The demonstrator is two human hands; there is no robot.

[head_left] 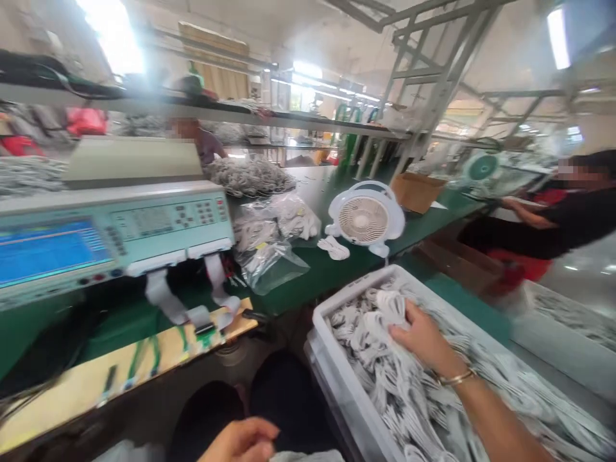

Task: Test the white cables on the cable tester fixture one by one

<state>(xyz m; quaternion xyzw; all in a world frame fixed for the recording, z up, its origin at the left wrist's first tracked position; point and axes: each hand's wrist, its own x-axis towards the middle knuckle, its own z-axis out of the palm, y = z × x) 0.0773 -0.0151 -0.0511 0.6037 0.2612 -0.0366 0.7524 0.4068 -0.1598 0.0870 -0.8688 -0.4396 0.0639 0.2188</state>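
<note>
My right hand (421, 337), with a bracelet at the wrist, reaches into a white plastic bin (356, 282). Thumb and fingers close around a bundled white cable (391, 307) at the top of the pile. Many similar grey-white coiled cables (385, 372) fill the bin beneath it. Low in the view, near my lap, my left hand (243, 441) is partly cut off by the frame edge. Its fingers are loosely bent, with the thumb apart and nothing visible between them. A grey-white item (305, 456) lies just beside it, mostly out of frame.
On the green bench (289, 292) stand a tester with a screen (115, 237), bagged cables (274, 237), a white fan (363, 218) and a cardboard box (418, 191). A wooden board (158, 359) carries connectors at the front edge. A co-worker (572, 205) sits at right.
</note>
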